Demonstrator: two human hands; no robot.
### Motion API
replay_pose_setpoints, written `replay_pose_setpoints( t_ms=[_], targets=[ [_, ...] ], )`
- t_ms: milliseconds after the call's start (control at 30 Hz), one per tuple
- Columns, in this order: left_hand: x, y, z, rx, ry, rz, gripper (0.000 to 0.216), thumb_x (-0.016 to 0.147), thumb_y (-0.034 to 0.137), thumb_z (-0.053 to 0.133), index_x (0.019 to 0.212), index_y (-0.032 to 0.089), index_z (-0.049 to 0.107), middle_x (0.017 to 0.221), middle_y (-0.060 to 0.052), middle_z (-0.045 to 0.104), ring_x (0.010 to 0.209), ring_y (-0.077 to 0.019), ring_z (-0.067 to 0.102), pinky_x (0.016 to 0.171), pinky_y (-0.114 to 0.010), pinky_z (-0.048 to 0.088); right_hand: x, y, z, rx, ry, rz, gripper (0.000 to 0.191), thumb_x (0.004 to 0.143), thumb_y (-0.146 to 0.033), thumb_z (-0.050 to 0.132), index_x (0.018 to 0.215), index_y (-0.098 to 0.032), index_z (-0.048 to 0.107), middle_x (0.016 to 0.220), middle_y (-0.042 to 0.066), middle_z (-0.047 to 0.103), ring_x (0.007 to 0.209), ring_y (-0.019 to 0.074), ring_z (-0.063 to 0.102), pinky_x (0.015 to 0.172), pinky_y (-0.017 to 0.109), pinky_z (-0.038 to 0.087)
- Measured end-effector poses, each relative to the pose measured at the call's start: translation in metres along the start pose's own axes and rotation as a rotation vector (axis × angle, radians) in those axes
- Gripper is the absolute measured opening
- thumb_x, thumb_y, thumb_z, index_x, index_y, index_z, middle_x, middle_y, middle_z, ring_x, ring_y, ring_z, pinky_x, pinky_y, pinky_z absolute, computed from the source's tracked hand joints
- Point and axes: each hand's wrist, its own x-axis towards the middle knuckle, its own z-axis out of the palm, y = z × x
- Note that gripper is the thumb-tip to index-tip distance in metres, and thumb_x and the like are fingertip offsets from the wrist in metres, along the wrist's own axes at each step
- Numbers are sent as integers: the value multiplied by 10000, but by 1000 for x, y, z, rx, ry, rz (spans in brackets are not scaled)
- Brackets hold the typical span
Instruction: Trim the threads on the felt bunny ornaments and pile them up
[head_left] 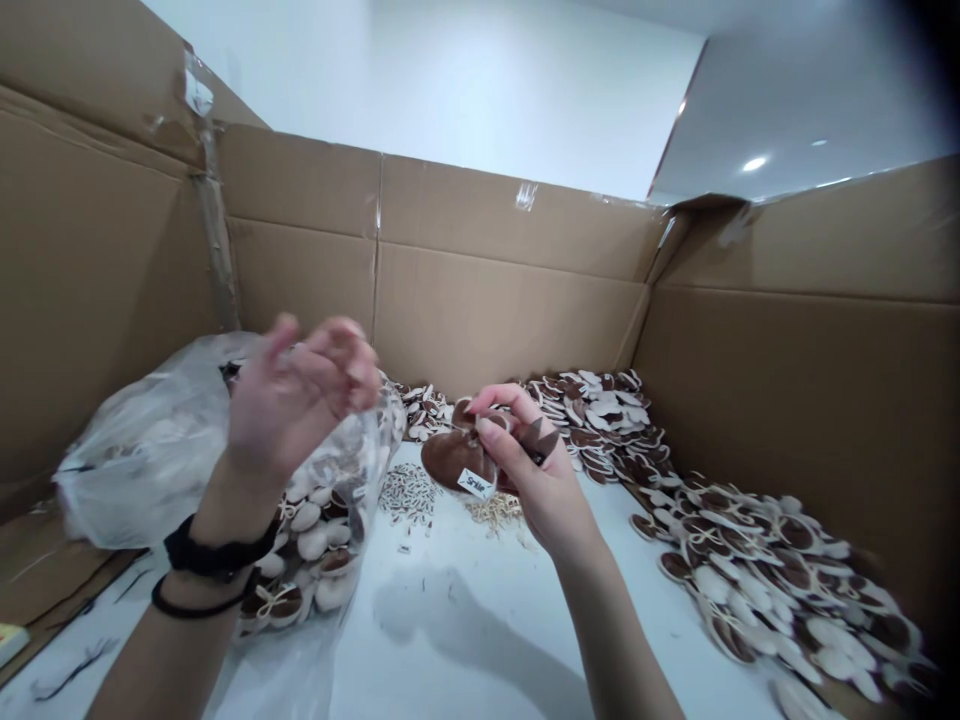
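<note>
My right hand (541,482) is raised above the white surface (465,630), with the thumb and fingers pinched on the upper right edge of a brown heart (454,458). The heart is a soft, flat piece held upright. A small white tag (477,485) hangs at its lower edge, just left of my thumb, and seems to read "Smile".

My left hand (300,400) is up at about the same height, well to the left of the heart and not touching it. Its fingers are curled loosely together. The hand is blurred, so I cannot tell whether it is pinching anything. Two black bands (216,560) circle that wrist.

Right behind and below my left hand is a clear plastic bag (142,450), bulging with small brown and white pieces tied with little bows. Under and between my hands are two small heaps of pale loose bits (409,492), lying on the surface. A long pile of brown and white pieces (750,570) starts beyond my right hand and runs off to its right. It follows the foot of the cardboard walls (510,300), which rise on three sides around both hands. To the lower left of my left arm, a folded cardboard flap (45,580) lies flat.
</note>
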Motion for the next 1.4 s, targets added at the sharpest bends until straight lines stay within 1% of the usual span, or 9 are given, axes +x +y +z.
replay_pose_setpoints(
  t_ms=[100, 200, 367, 667, 900, 1033, 1133, 1267, 1400],
  targets=[
    [-5, -9, 20, 238, -275, -199, 382, 901, 506, 433, 804, 170, 586, 709, -28, 554, 626, -137, 523, 555, -252, 451, 1, 3, 0, -42, -34, -2, 128, 924, -367, 554, 947, -241, 562, 666, -36, 439, 504, 83, 325, 434, 207, 245],
    [-13, -14, 33, 274, -401, -263, 308, 906, 448, 492, 813, 165, 572, 725, -13, 548, 663, -131, 544, 583, -232, 460, 1, 4, 0, -22, -84, -7, 118, 933, -357, 543, 985, -251, 551, 666, -40, 414, 515, 85, 314, 441, 205, 244],
    [-21, -17, 44, 122, -228, -234, 271, 914, 401, 504, 767, 173, 494, 663, 10, 530, 605, -113, 554, 523, -199, 444, -1, 5, 3, 54, -105, -10, 144, 940, -354, 515, 1070, -301, 481, 689, -45, 399, 492, 85, 294, 427, 204, 236],
    [-29, -21, 58, 48, -102, -125, 280, 911, 376, 505, 713, 180, 478, 661, 27, 447, 576, -93, 460, 525, -199, 406, 1, 18, 7, 183, 2, 4, 360, 803, -545, 601, 988, -299, 415, 622, -62, 345, 453, 93, 235, 404, 215, 242],
    [-33, -10, 59, 132, -317, -134, 247, 942, 366, 483, 781, 185, 533, 643, 30, 517, 577, -91, 490, 528, -194, 398, -10, -6, 13, 139, -8, -34, 175, 917, -330, 564, 1061, -307, 467, 621, -55, 463, 498, 102, 420, 459, 211, 324],
    [-37, -5, 64, 185, -248, -44, 269, 960, 343, 457, 749, 182, 501, 644, 30, 531, 584, -91, 498, 548, -201, 393, -12, -8, 16, 217, 56, -12, 140, 931, -369, 534, 1025, -285, 473, 567, -79, 359, 450, 81, 284, 422, 194, 242],
    [-38, -5, 65, 282, -155, 50, 302, 975, 323, 416, 713, 180, 465, 617, 35, 495, 558, -88, 464, 523, -204, 363, -13, -10, 17, 114, 32, -14, 135, 916, -365, 547, 946, -255, 473, 587, -74, 346, 475, 85, 279, 436, 202, 240],
    [-38, -5, 65, 470, -65, 158, 290, 956, 281, 445, 686, 175, 436, 647, 30, 439, 580, -90, 418, 510, -202, 336, -16, -14, 18, -229, 5, -67, 127, 882, -247, 519, 779, -205, 458, 623, -51, 342, 543, 99, 313, 474, 226, 259],
    [-43, -7, 67, 418, -51, 105, 315, 956, 330, 443, 684, 172, 430, 644, 25, 430, 583, -95, 420, 503, -192, 347, -18, -16, 18, -316, -36, -108, 153, 819, -144, 464, 714, -205, 371, 651, -39, 377, 562, 102, 329, 499, 234, 285]
  ],
)
